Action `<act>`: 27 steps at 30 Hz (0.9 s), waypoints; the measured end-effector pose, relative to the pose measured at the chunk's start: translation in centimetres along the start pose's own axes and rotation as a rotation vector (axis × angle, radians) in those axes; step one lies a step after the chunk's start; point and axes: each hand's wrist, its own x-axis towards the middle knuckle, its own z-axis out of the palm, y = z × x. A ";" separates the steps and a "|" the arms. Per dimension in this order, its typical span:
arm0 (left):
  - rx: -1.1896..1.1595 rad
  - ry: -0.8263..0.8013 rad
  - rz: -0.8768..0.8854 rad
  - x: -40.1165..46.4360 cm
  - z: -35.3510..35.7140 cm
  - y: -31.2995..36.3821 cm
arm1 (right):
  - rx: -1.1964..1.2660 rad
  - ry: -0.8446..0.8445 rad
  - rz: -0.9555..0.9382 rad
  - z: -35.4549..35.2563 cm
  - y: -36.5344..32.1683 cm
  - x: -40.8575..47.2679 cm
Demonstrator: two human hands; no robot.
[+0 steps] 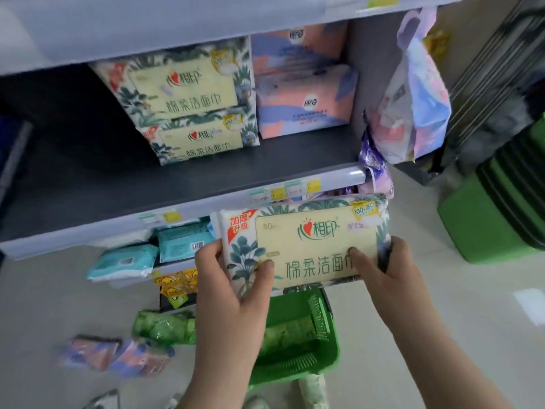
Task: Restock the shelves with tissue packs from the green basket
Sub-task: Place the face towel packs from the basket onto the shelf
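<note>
Leaf-print tissue pack [303, 246], cream label panel, held flat-on in mid-air in front of the shelf edge, just above the green basket [321, 352]. Left hand [233, 287] clamps its left end, thumb across the front face, fingers behind. Right hand [386, 270] clamps the right end the same way, thumb on the label.

Green basket on the floor directly below the pack, partly hidden by the forearms. Inside: at least one green-wrapped pack [283, 338] lying along the bottom; the rest of its contents cannot be made out.

Grey shelf [118, 184] behind: two identical leaf-print packs [188, 98] stacked toward the back, one on top of the other. Just right of them, two pink-and-blue packs [303, 104], also stacked. Left part of that shelf bare.

Lower shelf: teal packs [182, 240], one [124, 262] jutting over the edge.

Floor, left of basket: a green pack [165, 326], two pink-and-blue packs [118, 355].

Right: hanging pastel bags [413, 93]; stacked green baskets [501, 208].
</note>
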 end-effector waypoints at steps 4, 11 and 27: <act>-0.009 0.051 0.033 2.1 -1.6 1.5 | 0.081 -0.012 -0.105 1.1 -3.0 1.0; 0.069 0.105 0.099 7.6 -3.8 1.3 | 0.114 -0.080 -0.195 4.7 -6.3 4.3; 0.113 0.244 0.060 17.8 -4.4 -5.2 | -0.112 -0.235 -0.368 12.1 -7.2 13.4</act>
